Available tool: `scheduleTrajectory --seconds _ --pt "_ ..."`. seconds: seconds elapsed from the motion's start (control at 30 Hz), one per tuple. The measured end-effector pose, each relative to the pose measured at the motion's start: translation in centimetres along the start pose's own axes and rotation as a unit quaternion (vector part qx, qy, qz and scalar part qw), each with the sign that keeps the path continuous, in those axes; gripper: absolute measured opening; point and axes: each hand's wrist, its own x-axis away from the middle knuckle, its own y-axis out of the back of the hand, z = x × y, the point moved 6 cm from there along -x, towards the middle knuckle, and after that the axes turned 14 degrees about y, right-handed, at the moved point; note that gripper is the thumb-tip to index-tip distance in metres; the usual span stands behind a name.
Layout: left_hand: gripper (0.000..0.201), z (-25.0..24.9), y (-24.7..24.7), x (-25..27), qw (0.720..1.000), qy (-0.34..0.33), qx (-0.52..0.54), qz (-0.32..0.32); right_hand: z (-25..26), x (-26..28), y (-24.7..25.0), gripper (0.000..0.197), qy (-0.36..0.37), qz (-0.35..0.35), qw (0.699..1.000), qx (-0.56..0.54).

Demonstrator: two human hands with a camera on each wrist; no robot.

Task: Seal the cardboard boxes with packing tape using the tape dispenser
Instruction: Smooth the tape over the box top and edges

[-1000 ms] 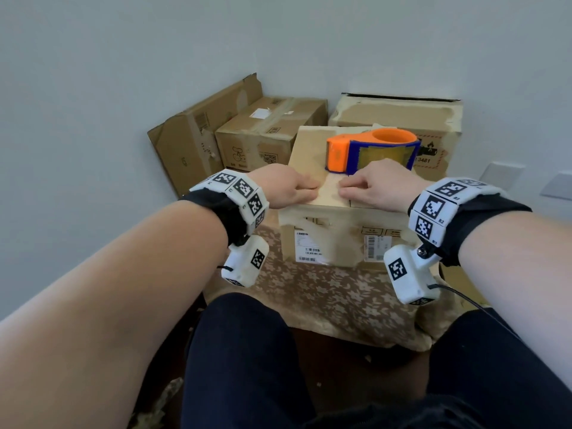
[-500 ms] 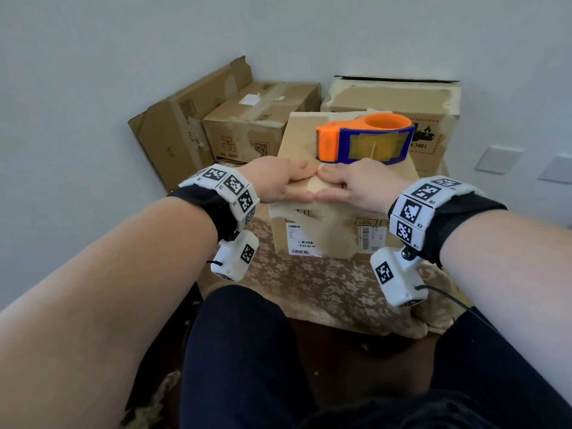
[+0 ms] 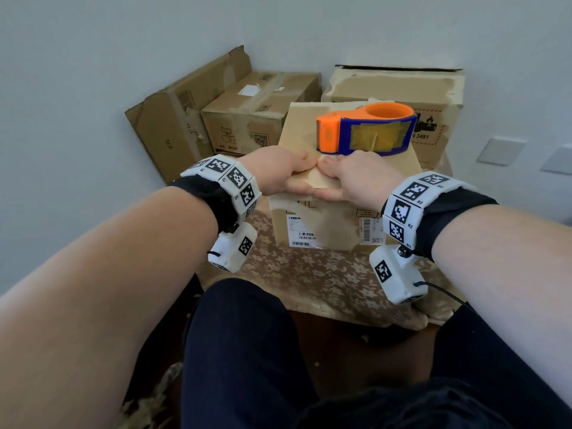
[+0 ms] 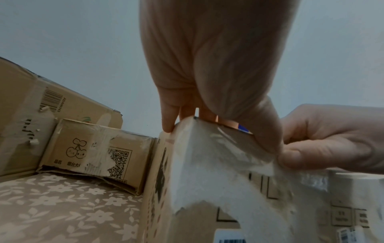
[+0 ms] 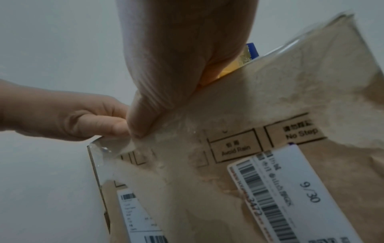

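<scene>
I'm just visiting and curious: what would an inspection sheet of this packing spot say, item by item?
Surface: floral cloth under the boxes.
Job's things: front cardboard box, flaps down; orange and blue tape dispenser resting on its top.
Clutter: three more boxes behind: leaning box, cherry-print box, large box.
Grippers: left hand and right hand press the box's near top edge, fingers on top, thumbs touching on the front face.
Cables: black cable from the right wrist camera.
Surroundings: pale wall; wall plate.
</scene>
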Motion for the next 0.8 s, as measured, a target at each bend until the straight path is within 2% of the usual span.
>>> scheduleTrajectory --seconds 0.13,0.23,0.47,0.6,0.67,0.8 --pt "0.067 -0.2 0.0 -0.3 1.0 0.017 -0.003 0.012 0.2 0.0 0.0 0.061 -0.003 -0.009 1.0 0.01" --pt "0.059 0.2 -0.4 -0.6 0.999 0.022 0.046 -0.015 0.2 -0.1 0.1 0.064 -0.011 -0.014 1.0 0.013" --pt "0.077 0.6 -0.5 -0.5 0.998 0.013 0.061 -0.028 0.4 -0.2 0.5 0.059 -0.02 -0.012 1.0 0.003" --pt "0.098 0.6 -0.7 -0.9 0.999 0.027 0.001 0.02 0.4 -0.3 0.8 0.054 -0.029 -0.004 1.0 -0.003" --pt "0.103 1.1 -0.7 -0.8 0.999 0.028 0.009 0.023 0.4 -0.5 0.7 0.056 -0.033 0.007 0.999 -0.007" --pt "0.084 2.2 -0.4 0.3 0.997 0.025 0.068 0.01 0.2 -0.6 0.6 0.06 -0.034 0.024 0.999 -0.016"
